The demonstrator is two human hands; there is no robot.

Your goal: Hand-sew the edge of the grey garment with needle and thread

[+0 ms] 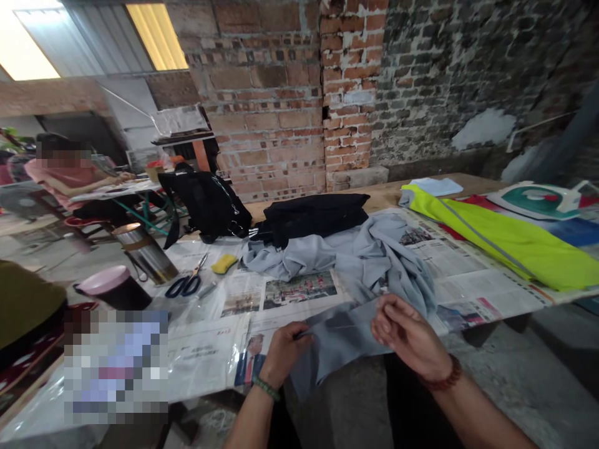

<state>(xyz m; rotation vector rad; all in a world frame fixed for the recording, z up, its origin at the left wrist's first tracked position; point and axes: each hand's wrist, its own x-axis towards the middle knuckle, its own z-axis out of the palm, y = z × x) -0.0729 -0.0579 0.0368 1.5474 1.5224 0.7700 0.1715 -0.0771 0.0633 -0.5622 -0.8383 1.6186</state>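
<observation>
A light grey cloth hangs over the near edge of the table, its bulk bunched up further back. At its left part, my left hand pinches the fabric between thumb and fingers. My right hand is raised over the cloth's right part, its fingers curled with the tips together. Whatever those right fingertips hold, perhaps something very fine, is too small to make out. A faint line runs across the cloth between both hands.
Newspaper under clear plastic covers the table. Scissors, a yellow sponge, a steel flask and a pink-lidded cup stand left. Black bag and dark clothing lie behind; yellow garment and iron right. A person sits far left.
</observation>
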